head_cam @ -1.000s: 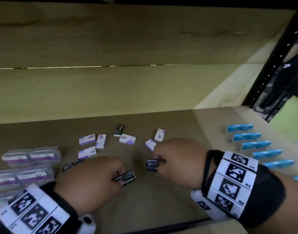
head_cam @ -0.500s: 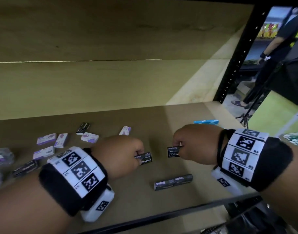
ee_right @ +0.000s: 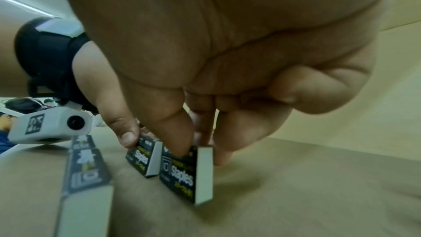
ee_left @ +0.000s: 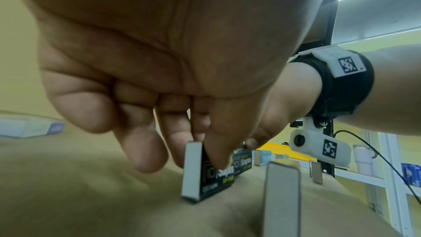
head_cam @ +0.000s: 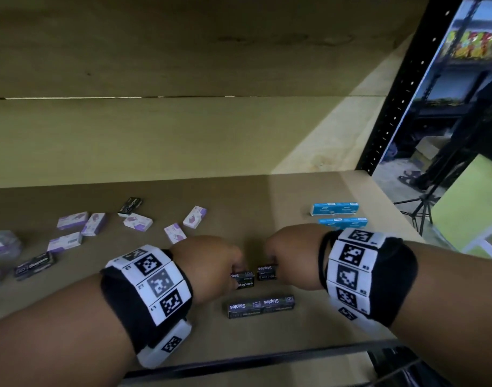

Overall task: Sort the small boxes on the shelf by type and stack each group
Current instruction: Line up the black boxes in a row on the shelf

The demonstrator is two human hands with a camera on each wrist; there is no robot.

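Left hand [head_cam: 211, 263] and right hand [head_cam: 290, 255] nearly meet, fingers pinched downward.

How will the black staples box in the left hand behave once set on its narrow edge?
The black staples box, pinched by the left hand, stands on a thin edge, so it probably tips easily. Its flat, crisp sides suggest stiff card that won't roll.

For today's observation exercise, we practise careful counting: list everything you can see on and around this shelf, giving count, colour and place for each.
Black staple boxes: six; two end to end near the front edge, one in each hand, two loose at left.
Purple-and-white boxes: six, scattered left of centre.
Blue boxes: two visible, right side, one behind the other.
Clear cases: purple labels, far left edge; count unclear.
Shelf: one, brown board, black post at right.
Tripod: one, black, beyond the shelf at right.
Left hand: pinches a black box.
Right hand: pinches another black box.
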